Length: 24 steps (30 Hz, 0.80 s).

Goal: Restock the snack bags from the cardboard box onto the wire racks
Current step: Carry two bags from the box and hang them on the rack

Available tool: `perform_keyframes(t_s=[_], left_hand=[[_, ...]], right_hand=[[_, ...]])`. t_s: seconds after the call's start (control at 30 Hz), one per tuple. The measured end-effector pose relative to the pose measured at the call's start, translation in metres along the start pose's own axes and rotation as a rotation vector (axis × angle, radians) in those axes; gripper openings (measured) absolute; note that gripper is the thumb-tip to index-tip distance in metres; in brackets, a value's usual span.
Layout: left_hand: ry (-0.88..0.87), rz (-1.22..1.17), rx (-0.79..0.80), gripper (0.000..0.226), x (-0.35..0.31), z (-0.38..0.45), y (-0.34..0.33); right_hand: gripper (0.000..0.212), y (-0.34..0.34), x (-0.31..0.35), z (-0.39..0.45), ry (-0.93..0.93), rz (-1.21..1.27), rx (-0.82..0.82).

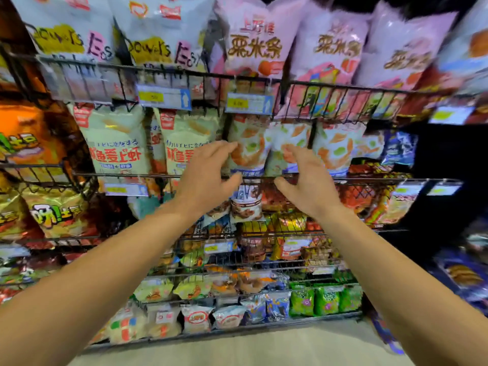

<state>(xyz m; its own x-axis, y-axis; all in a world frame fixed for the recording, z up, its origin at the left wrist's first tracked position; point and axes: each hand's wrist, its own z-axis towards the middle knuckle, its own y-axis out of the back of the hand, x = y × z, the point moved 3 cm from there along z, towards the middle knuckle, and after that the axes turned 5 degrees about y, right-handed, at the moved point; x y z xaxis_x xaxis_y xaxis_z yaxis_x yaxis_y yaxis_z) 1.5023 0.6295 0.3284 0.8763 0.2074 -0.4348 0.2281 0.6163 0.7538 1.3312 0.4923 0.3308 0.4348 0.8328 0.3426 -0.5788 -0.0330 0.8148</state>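
Observation:
Black wire racks point(369, 180) full of snack bags fill the view. On the middle rack stand pale green bags printed with orange prawns point(249, 146), side by side. My left hand point(208, 173) reaches to the left edge of one such bag, fingers spread and loosely bent, thumb by the rack's front wire. My right hand point(303, 178) reaches to the neighbouring prawn bag point(284, 140), fingers spread over its front. Neither hand clearly grips a bag. The cardboard box is out of view.
Pink bags point(253, 40) and white bags point(161, 30) fill the top rack point(184, 72). Cream squid-and-prawn bags point(116, 143) stand left of my hands. Lower racks point(264, 262) hold many small packets. Price tags point(165, 97) hang on the rack fronts. Pale floor point(264, 347) lies below.

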Motion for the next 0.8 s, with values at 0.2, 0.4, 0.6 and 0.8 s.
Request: perform_keyframes(t_s=[0.2,0.4,0.6,0.8], left_hand=[[-0.127,0.103,0.024,0.066,-0.120,0.038,-0.059],[-0.187,0.171,0.007,0.069,-0.248,0.066,-0.115],[-0.234,0.231,0.009,0.070,-0.338,0.106,-0.151],[-0.217,0.145,-0.074,0.069,-0.382,0.171,-0.161]], right_hand=[[0.072,0.093,-0.103,-0.042,-0.051,-0.215,-0.036],[0.075,0.190,-0.213,-0.062,-0.015,-0.353,-0.085],[0.074,0.271,-0.292,-0.053,-0.039,-0.357,-0.144],[0.074,0.306,-0.338,-0.011,-0.042,-0.119,-0.260]])
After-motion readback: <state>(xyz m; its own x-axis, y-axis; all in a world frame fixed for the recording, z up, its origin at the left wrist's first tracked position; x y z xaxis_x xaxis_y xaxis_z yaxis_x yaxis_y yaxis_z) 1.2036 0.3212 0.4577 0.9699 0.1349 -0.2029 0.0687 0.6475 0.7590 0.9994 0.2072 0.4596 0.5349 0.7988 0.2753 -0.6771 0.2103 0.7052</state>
